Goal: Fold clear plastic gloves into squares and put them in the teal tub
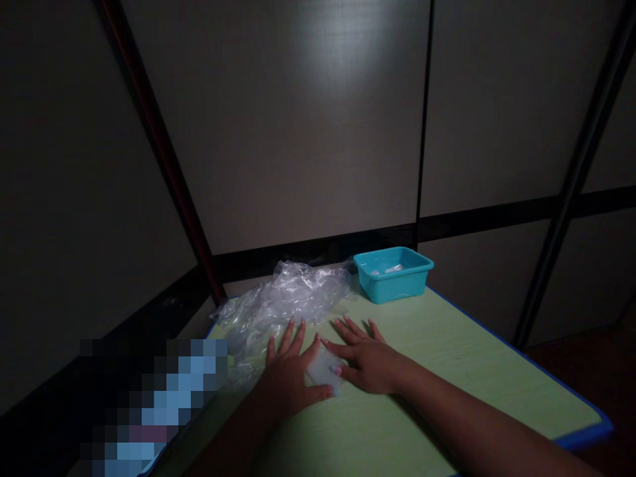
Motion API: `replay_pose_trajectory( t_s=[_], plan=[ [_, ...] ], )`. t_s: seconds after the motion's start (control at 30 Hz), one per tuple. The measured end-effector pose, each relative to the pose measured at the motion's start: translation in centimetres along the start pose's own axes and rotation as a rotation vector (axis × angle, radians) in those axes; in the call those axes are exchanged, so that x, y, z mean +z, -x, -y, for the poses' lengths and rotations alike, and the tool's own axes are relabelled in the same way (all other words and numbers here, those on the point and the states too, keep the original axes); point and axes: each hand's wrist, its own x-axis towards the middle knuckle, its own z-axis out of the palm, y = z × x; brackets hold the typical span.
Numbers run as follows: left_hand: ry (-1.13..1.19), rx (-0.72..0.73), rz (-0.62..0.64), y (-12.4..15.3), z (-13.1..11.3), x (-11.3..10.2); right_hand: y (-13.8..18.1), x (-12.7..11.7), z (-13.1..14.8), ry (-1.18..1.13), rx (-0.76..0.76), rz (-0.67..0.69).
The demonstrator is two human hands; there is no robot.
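Between my two hands a small, flat, whitish translucent piece lies on the green tabletop; its exact kind I cannot make out. My left hand is spread with the palm down, its thumb resting at the near edge of this piece. From the right, my right hand also lies with fingers apart, its thumb on the piece. The two hands nearly meet at the fingers above it. Just beyond the left fingertips is a crumpled heap of clear plastic sheeting.
A turquoise plastic basin stands at the table's far corner, with some clear or whitish items inside. The green table has a blue edge. Panelled doors rise behind it. A pixelated blue patch hides the area at lower left.
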Motion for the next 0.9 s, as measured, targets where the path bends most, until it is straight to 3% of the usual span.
replay_pose_trajectory(
  t_s=[0.17,0.3,0.43,0.5,0.57,0.7,0.9],
  plan=[
    [0.016,-0.013,-0.103,0.1,0.2,0.1,0.0,0.2,-0.2,-0.013,0.044,0.001],
    [0.023,-0.019,-0.105,0.0,0.3,0.4,0.0,0.2,-0.2,-0.023,0.072,-0.031],
    [0.036,-0.004,-0.144,0.0,0.3,0.2,-0.6,-0.2,-0.1,-0.169,0.103,-0.294],
    [0.047,0.022,-0.174,0.1,0.3,0.1,-1.1,-0.7,-0.2,-0.388,0.164,-0.475],
    [0.059,0.057,-0.188,0.2,0.2,0.0,-1.4,-1.3,-0.3,-0.737,0.239,-0.556],
    [0.07,0.084,-0.155,0.2,0.2,0.0,-1.1,-2.4,-0.5,-1.355,0.329,-0.426],
    [0.089,0.089,-0.094,0.1,0.1,-0.2,-0.6,-2.7,-0.4,-1.614,0.318,-0.251]
  ],
)
